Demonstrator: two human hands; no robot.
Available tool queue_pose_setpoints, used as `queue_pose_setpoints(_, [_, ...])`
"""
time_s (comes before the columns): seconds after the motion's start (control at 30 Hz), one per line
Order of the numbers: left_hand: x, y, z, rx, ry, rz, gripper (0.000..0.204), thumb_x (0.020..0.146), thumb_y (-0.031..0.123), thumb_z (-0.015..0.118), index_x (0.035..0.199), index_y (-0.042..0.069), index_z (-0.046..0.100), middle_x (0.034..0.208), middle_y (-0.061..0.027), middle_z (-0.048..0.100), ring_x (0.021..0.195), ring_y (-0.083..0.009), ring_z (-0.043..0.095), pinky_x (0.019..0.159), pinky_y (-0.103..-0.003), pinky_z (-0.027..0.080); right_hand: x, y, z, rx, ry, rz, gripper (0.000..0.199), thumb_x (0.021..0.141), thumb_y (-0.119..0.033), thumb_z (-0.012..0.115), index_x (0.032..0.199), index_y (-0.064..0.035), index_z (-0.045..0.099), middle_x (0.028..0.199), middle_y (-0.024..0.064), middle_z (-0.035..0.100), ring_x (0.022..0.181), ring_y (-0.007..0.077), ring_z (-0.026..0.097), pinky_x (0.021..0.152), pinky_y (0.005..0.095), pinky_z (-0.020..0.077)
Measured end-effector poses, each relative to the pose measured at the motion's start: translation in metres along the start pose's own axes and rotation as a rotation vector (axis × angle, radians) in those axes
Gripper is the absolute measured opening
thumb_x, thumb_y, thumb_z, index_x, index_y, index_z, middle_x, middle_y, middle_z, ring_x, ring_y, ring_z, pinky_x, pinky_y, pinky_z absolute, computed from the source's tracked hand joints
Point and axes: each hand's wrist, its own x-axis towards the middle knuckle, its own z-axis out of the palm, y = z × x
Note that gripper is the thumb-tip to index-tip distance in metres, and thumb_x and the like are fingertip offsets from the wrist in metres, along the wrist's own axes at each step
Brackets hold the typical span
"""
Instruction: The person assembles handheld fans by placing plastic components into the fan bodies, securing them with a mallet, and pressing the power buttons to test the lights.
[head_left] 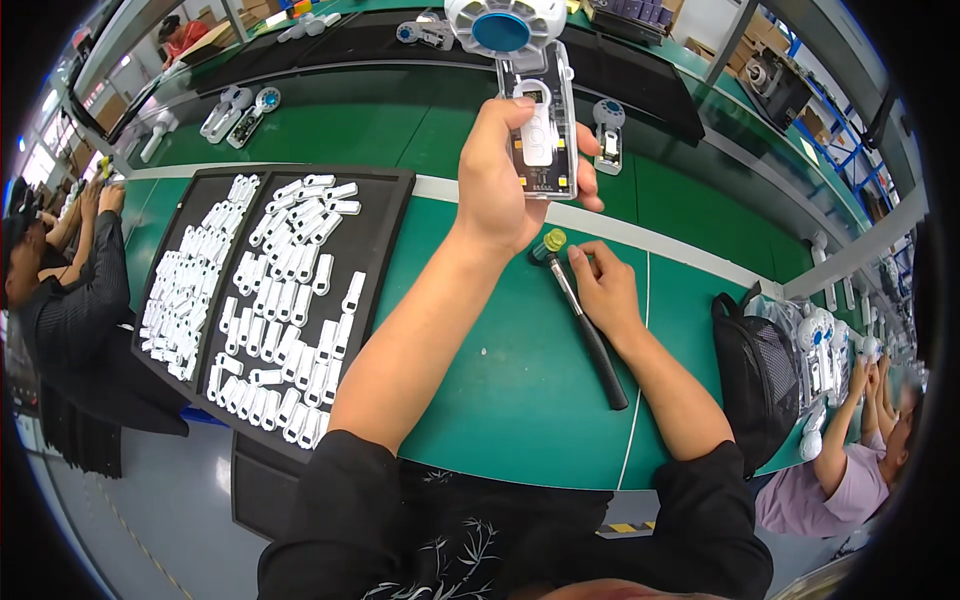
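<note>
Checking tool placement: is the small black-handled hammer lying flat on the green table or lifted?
Lying flat: the black-handled hammer rests along the green table, right hand at its head.

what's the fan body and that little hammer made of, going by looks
Handheld fan in the left hand: looks like clear glossy plastic, since inner parts show through its handle; the head is white plastic with a blue centre. Small hammer by the right hand: shiny, probably metal shaft, matte black grip likely rubber, yellowish head possibly plastic.

Light: we see bright, even overhead light on the green table (pixel 500 400).
Shadows: we find them soft and short.
Glare: pale sheen toward twelve o'clock.
Distortion: straight edges bow near the rim; corners black.
Focus: we note blur at three and nine o'clock.
</note>
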Motion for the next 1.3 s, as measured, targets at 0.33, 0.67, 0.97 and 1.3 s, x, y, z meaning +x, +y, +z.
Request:
queue_pose_setpoints(0.33, [-0.002, -0.003, 0.003, 0.173, 0.023, 0.038, 0.054, 0.089, 0.035, 0.035, 0.122, -0.005, 0.048, 0.074, -0.0204, 0.064, 0.057, -0.0255, 0.063, 0.051, -0.039, 0.054, -0.003, 0.000, 0.000, 0.075, 0.008, 0.006, 0.025, 0.094, -0.025, 0.060, 0.089, -0.0003, 0.063, 0.051, 0.0026, 0.041, 0.048, 0.0087, 0.034, 0.045, 0.0305, 0.0281])
queue_pose_setpoints(0.67, [-0.004, -0.002, 0.002, 0.087, -0.074, 0.076, 0.046, 0.085, 0.027, 0.040, 0.118, -0.005, 0.044, 0.087, -0.0226, 0.061, 0.059, -0.0281, 0.061, 0.048, -0.039, 0.053, -0.002, 0.001, -0.001, 0.078, -0.017, 0.026, 0.027, 0.095, -0.025, 0.059, 0.089, 0.0004, 0.063, 0.054, 0.0023, 0.043, 0.051, 0.0084, 0.036, 0.047, 0.0294, 0.0299])
queue_pose_setpoints(0.97, [-0.004, -0.003, 0.006, 0.254, -0.144, 0.163, 0.043, 0.081, 0.018, 0.045, 0.119, -0.003, 0.042, 0.091, -0.0212, 0.060, 0.059, -0.0259, 0.061, 0.048, -0.037, 0.053, -0.001, 0.007, 0.004, 0.093, 0.025, -0.013, 0.026, 0.095, -0.029, 0.058, 0.088, -0.0043, 0.063, 0.049, 0.0067, 0.045, 0.042, 0.0181, 0.041, 0.044, 0.0349, 0.0309])
queue_pose_setpoints(1.3, [-0.007, -0.003, 0.008, 0.349, -0.192, 0.114, 0.045, 0.080, 0.011, 0.048, 0.123, -0.001, 0.040, 0.091, -0.0160, 0.059, 0.061, -0.0195, 0.060, 0.052, -0.032, 0.052, -0.003, 0.008, 0.004, 0.093, 0.025, -0.015, 0.026, 0.095, -0.030, 0.058, 0.089, -0.0048, 0.063, 0.050, 0.0078, 0.048, 0.042, 0.0192, 0.043, 0.044, 0.0356, 0.0326])
